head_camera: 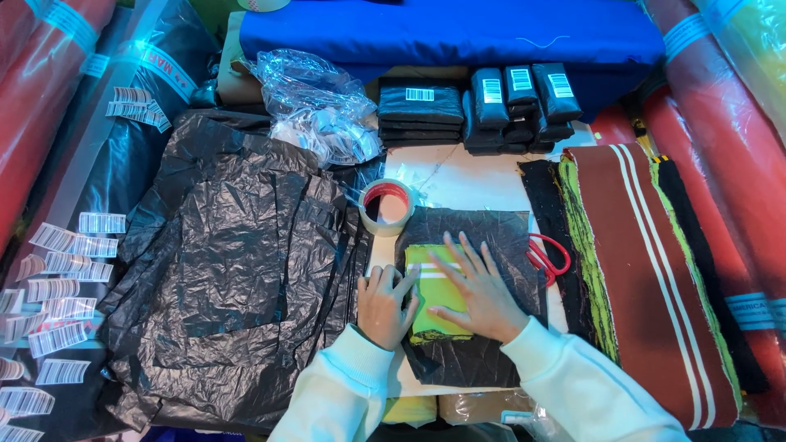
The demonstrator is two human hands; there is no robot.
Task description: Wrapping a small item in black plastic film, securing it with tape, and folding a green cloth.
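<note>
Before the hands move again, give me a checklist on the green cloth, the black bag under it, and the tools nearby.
1. Green cloth folded and lying on the black bag: ok.
2. Right hand flat on the cloth: ok.
3. Left hand at the cloth's left edge: ok.
4. Tape roll beside the bag's upper left corner: ok.
5. Red scissors at the bag's right edge, partly hidden: ok.
6. Bag open to receive the cloth: cannot tell.
</note>
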